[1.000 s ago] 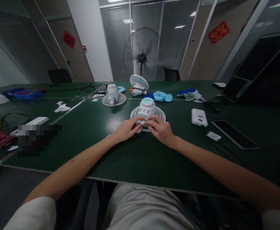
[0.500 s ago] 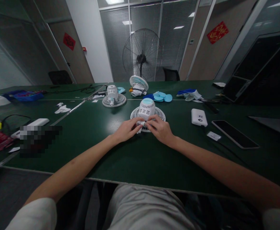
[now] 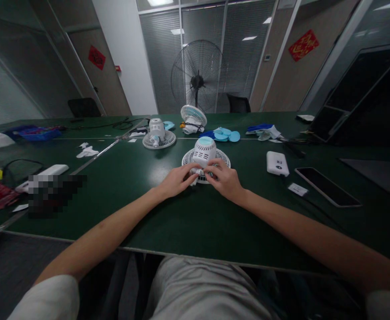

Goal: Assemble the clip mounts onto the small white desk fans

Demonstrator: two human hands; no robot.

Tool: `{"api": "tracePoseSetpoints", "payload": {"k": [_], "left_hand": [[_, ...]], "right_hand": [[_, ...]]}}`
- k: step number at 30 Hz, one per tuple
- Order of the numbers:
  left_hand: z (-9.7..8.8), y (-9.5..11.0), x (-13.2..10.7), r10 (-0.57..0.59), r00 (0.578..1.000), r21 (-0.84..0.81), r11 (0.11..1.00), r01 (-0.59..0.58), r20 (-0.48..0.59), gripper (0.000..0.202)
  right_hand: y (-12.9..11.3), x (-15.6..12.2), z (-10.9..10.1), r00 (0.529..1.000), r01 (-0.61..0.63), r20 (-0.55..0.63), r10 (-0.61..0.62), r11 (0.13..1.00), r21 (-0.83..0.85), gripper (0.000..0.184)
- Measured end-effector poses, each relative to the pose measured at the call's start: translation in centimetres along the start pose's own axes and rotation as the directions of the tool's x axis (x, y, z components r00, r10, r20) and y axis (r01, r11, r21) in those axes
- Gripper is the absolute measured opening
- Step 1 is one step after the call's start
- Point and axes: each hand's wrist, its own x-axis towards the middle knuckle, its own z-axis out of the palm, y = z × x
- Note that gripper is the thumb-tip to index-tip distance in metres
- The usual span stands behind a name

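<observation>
A small white fan (image 3: 204,153) lies face down on the green table (image 3: 188,218), its motor housing with a pale blue cap pointing up. Both my hands meet at its near side. My left hand (image 3: 175,181) is curled, its fingers pinching a small white part at the base of the housing. My right hand (image 3: 224,180) is curled as well, fingertips pressed on the same part from the right. The part itself is mostly hidden by my fingers.
Two more small fans (image 3: 157,133) (image 3: 193,119) and blue blades (image 3: 226,134) lie farther back. A white power bank (image 3: 276,163), a phone (image 3: 327,186) and a paper tag (image 3: 297,190) lie to the right. A white device and cables (image 3: 45,171) sit left. A big floor fan (image 3: 197,73) stands behind.
My hands stay at the fan's base; the right fingers shift slightly over the small part. The view has barely moved.
</observation>
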Motion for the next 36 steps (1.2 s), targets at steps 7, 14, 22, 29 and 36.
{"api": "tracePoseSetpoints", "payload": {"k": [7, 14, 22, 29, 36], "left_hand": [[-0.12, 0.20, -0.01, -0.006, 1.000, -0.010, 1.000, 0.006, 0.008, 0.035], [-0.13, 0.22, 0.00, -0.004, 1.000, -0.003, 1.000, 0.004, 0.012, 0.037], [-0.03, 0.08, 0.01, 0.002, 1.000, 0.001, 1.000, -0.002, 0.001, 0.036], [0.10, -0.01, 0.02, 0.000, 1.000, 0.004, 1.000, 0.000, -0.005, 0.035], [-0.09, 0.09, -0.01, -0.007, 1.000, 0.008, 1.000, 0.007, 0.004, 0.036]], "right_hand": [[-0.09, -0.07, 0.00, 0.999, 0.029, 0.034, -0.028, 0.998, -0.049, 0.025], [0.07, -0.15, -0.06, 0.999, 0.039, 0.008, -0.039, 0.999, -0.018, 0.022], [0.21, -0.28, 0.05, 0.996, 0.083, 0.016, -0.082, 0.995, -0.050, 0.024], [0.39, -0.36, 0.14, 0.996, 0.079, 0.039, -0.076, 0.995, -0.062, 0.025], [0.03, -0.12, -0.14, 0.998, 0.060, 0.031, -0.059, 0.997, -0.039, 0.024]]}}
